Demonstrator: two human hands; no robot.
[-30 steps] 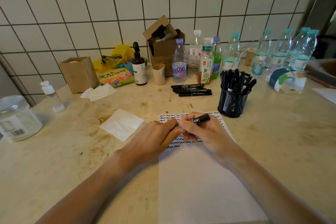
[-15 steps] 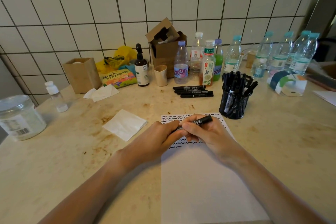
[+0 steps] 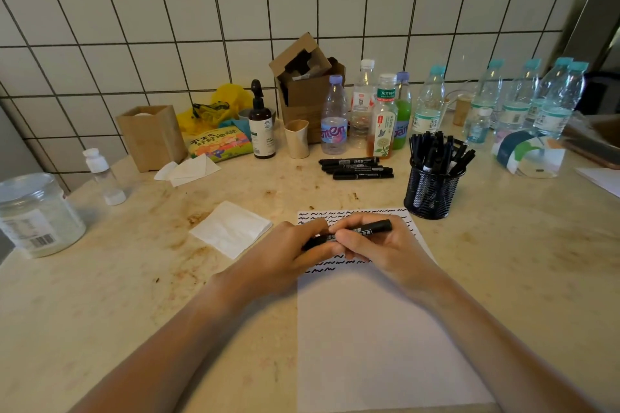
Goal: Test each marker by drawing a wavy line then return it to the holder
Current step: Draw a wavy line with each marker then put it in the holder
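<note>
Both hands hold one black marker (image 3: 372, 228) level above the white paper (image 3: 379, 339). My left hand (image 3: 285, 255) pinches its left end, where the cap sits, and my right hand (image 3: 382, 251) grips the barrel. Rows of black wavy lines cover the top of the sheet, partly hidden under my hands. A black mesh holder (image 3: 431, 193) full of black markers stands just past the paper's far right corner. Several more black markers (image 3: 355, 168) lie side by side on the counter behind the paper.
A folded white napkin (image 3: 231, 228) lies left of the paper. A row of bottles (image 3: 385, 117), a cardboard box (image 3: 308, 87), a cup (image 3: 297, 137) and a wooden box (image 3: 151, 136) line the tiled wall. A plastic jar (image 3: 37, 214) stands at the left edge.
Hardly anything differs; both hands stay on the marker in the same spot over the paper, and the left fingers sit slightly further along its left end.
</note>
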